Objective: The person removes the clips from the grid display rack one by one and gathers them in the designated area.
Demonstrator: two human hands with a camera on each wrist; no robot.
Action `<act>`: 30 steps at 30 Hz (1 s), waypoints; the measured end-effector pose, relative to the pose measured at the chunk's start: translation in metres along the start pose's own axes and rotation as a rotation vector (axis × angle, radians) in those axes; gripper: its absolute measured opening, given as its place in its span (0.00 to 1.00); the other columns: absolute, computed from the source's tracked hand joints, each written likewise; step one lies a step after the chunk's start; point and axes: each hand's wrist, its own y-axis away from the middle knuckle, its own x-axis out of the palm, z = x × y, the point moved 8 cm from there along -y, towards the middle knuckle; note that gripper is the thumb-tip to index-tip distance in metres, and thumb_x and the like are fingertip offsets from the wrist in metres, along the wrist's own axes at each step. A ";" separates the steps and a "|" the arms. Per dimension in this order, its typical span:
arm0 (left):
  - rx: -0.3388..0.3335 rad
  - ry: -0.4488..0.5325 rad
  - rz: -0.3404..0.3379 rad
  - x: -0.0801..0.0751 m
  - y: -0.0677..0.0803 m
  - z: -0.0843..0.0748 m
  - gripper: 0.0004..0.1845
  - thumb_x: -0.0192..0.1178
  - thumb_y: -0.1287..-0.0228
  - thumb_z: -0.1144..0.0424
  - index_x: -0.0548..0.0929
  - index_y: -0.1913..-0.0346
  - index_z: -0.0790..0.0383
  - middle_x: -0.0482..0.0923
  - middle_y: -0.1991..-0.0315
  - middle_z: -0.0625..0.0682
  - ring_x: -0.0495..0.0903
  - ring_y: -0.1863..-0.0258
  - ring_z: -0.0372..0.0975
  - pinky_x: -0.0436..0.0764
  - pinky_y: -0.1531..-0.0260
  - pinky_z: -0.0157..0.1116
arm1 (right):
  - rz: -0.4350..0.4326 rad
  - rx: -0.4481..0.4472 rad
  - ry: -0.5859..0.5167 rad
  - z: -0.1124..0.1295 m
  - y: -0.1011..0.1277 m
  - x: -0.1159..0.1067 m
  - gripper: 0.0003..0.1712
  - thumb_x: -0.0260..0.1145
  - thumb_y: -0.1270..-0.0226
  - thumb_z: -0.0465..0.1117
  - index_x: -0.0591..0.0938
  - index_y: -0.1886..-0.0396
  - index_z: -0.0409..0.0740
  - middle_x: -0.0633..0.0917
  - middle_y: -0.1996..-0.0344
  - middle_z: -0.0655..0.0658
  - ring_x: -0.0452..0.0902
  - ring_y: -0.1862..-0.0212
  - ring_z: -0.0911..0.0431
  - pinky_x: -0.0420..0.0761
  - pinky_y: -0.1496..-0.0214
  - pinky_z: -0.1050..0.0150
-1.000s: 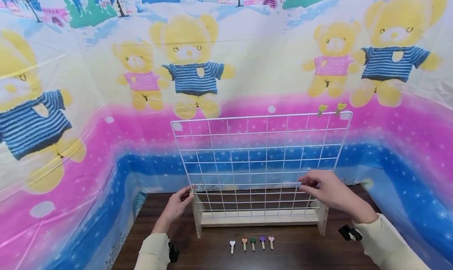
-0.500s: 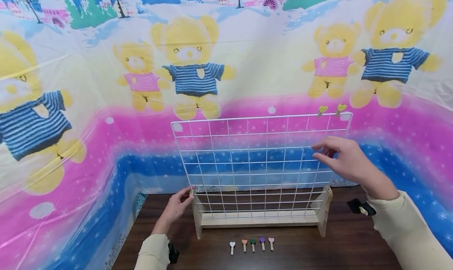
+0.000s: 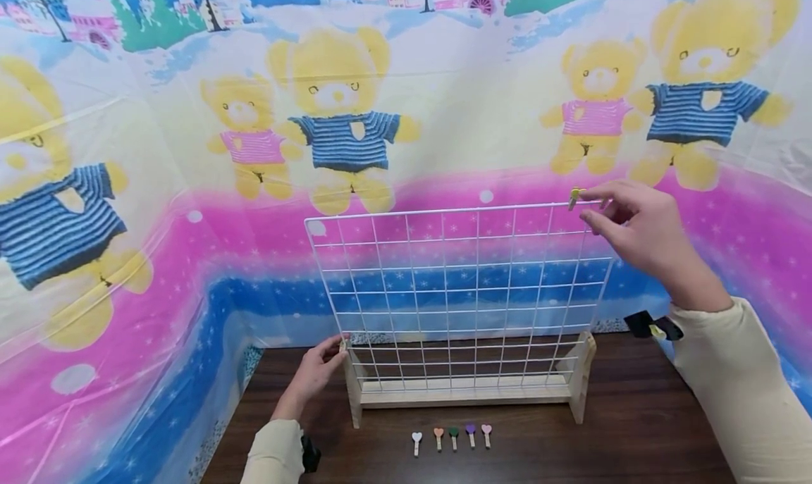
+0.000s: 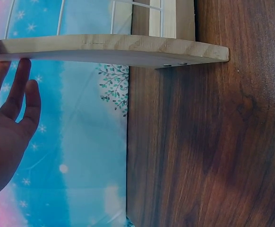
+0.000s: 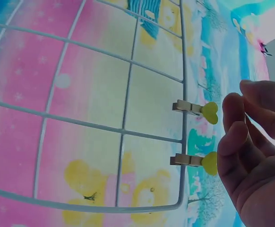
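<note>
A white wire grid [image 3: 444, 212] stands upright in a pale wooden stand [image 3: 466, 398]. On the left, my left hand [image 3: 314, 371] holds the top of the stand's side panel [image 4: 128, 43], thumb on one face and fingertips on the other. My right hand [image 3: 653, 234] is at the grid's top right corner, beside two yellow heart clothespins [image 5: 210, 112] clipped on the top bar. In the right wrist view its fingers are bent close to the hearts and grip nothing. The head view shows one clothespin [image 3: 574, 198]; the hand mostly covers the other.
In front of the stand, a row of small heart clothespins lies on the dark wooden table [image 3: 634, 427]: white [image 3: 416, 443], orange [image 3: 439, 439], green [image 3: 453, 439], purple [image 3: 471, 436] and pink [image 3: 486, 436]. A bear-printed cloth [image 3: 469, 132] hangs behind and around.
My right hand has risen from the grid's lower right, up and to the right, to the yellow clothespins at the top bar. The left hand has stayed on the side panel.
</note>
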 end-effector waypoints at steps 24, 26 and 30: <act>0.013 -0.006 -0.005 0.000 -0.004 0.002 0.20 0.56 0.32 0.65 0.75 0.37 0.56 0.78 0.49 0.57 0.76 0.49 0.48 0.77 0.54 0.46 | 0.153 0.258 0.034 -0.026 -0.018 0.024 0.15 0.61 0.31 0.44 0.82 0.51 0.41 0.80 0.82 0.46 0.74 0.82 0.55 0.68 0.86 0.64; 0.012 -0.013 -0.003 0.000 -0.004 0.002 0.21 0.56 0.31 0.65 0.74 0.37 0.56 0.78 0.48 0.57 0.75 0.49 0.48 0.77 0.53 0.46 | 0.154 0.270 0.025 -0.028 -0.018 0.024 0.14 0.61 0.31 0.45 0.82 0.53 0.42 0.80 0.83 0.46 0.75 0.82 0.55 0.69 0.85 0.64; 0.003 -0.017 -0.002 0.001 -0.003 0.002 0.21 0.56 0.31 0.65 0.74 0.37 0.58 0.78 0.49 0.57 0.75 0.49 0.48 0.77 0.53 0.46 | 0.158 0.287 0.015 -0.030 -0.018 0.026 0.13 0.60 0.31 0.46 0.82 0.56 0.42 0.79 0.83 0.45 0.75 0.82 0.56 0.69 0.86 0.63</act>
